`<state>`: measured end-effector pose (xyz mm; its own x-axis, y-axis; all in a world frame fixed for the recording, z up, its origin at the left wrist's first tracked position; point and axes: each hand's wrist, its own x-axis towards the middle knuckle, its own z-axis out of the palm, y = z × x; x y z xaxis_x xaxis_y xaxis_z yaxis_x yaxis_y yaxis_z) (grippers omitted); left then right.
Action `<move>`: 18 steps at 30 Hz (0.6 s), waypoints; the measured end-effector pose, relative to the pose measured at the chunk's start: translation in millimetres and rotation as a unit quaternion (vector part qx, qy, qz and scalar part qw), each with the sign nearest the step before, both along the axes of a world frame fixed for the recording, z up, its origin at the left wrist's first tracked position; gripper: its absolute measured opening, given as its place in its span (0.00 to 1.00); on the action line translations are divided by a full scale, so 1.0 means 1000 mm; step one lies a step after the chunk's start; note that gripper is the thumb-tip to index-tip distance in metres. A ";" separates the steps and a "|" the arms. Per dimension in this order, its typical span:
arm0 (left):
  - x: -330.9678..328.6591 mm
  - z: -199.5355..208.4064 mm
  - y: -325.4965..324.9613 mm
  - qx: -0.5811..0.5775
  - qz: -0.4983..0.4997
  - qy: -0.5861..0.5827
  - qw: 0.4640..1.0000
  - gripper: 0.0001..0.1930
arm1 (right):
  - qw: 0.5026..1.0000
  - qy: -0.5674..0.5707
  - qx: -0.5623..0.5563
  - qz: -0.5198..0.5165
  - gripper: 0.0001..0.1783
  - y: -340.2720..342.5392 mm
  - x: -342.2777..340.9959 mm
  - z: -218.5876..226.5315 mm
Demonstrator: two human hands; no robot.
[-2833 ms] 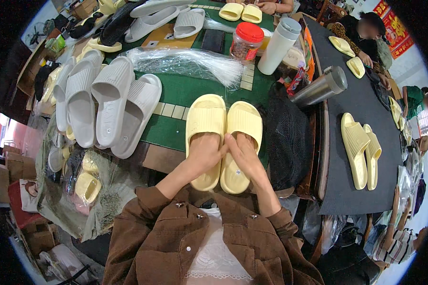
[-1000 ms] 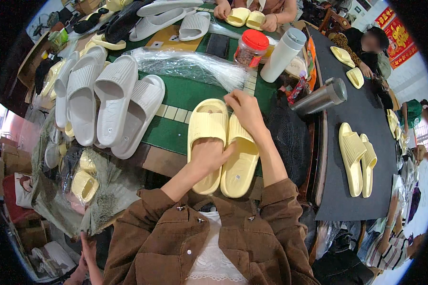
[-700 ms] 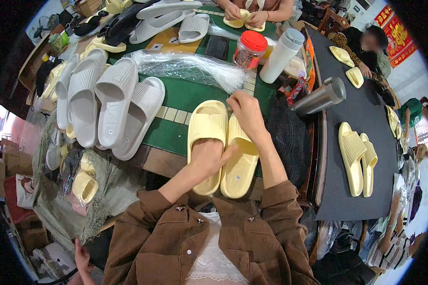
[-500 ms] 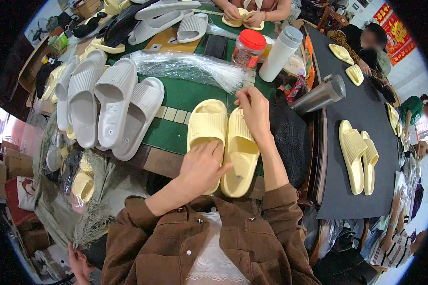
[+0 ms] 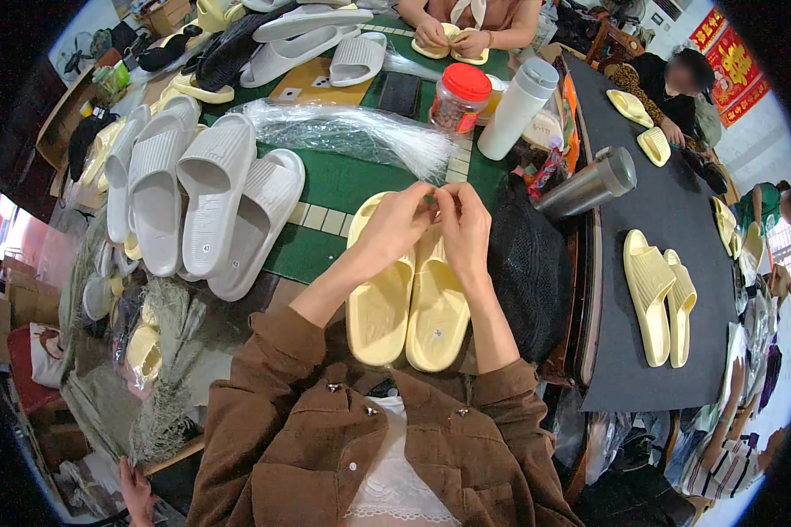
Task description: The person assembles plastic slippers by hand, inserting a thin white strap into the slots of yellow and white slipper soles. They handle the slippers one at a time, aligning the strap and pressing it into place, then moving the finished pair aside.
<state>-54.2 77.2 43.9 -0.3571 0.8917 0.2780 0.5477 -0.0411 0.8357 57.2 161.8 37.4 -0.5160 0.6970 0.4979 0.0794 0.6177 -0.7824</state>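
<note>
Two pale yellow slide slippers stand side by side in front of me: the left slipper (image 5: pixel 378 321) and the right slipper (image 5: pixel 439 325), toes pointing away. Above their straps my left hand (image 5: pixel 395 224) and my right hand (image 5: pixel 466 227) meet, fingertips pinched together. Whatever is between the fingers is too small to make out. Both hands partly cover the slippers' straps. Just beyond them lies a bundle of thin clear-white plastic strands (image 5: pixel 351 136) in a clear bag, its loose ends fanning toward my fingers.
Grey slippers (image 5: pixel 211 206) lean in a row at left. A red-lidded jar (image 5: pixel 460 98), a white bottle (image 5: pixel 518 110) and a steel tumbler (image 5: pixel 589 183) stand at right. More yellow slippers (image 5: pixel 650 290) lie on the dark side table (image 5: pixel 611 369). Across the table, another person's hands (image 5: pixel 448 39) handle yellow slippers.
My left hand has left the left slipper's opening and moved up and right to meet my right hand. My right hand has come slightly down, fingertips now against the left's.
</note>
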 end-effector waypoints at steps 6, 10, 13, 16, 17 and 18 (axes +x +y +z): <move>0.000 -0.013 -0.004 0.050 0.024 -0.111 0.992 0.06 | 0.996 0.022 -0.085 0.007 0.06 -0.004 -0.002 -0.007; -0.001 -0.011 -0.005 0.047 0.039 -0.149 0.987 0.05 | 0.999 0.011 -0.036 0.020 0.04 -0.004 -0.002 -0.009; -0.003 -0.007 -0.006 0.035 0.059 -0.169 0.983 0.05 | 0.999 0.022 -0.022 0.034 0.05 -0.010 -0.002 -0.002; -0.004 -0.009 -0.008 0.042 0.070 -0.169 0.982 0.06 | 0.998 0.043 -0.025 0.048 0.07 -0.012 -0.004 -0.002; -0.004 -0.011 -0.009 0.046 0.074 -0.166 0.982 0.06 | 0.997 0.052 -0.026 0.055 0.08 -0.012 -0.004 -0.003; -0.003 -0.012 -0.008 0.056 0.075 -0.177 0.980 0.06 | 0.997 0.052 -0.032 0.046 0.08 -0.010 -0.004 -0.005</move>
<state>-57.6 69.6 31.6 -0.5729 0.7931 0.2068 0.2319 -0.0851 0.9690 53.1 151.9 32.4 -0.5275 0.6814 0.5074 -0.0584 0.5667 -0.8218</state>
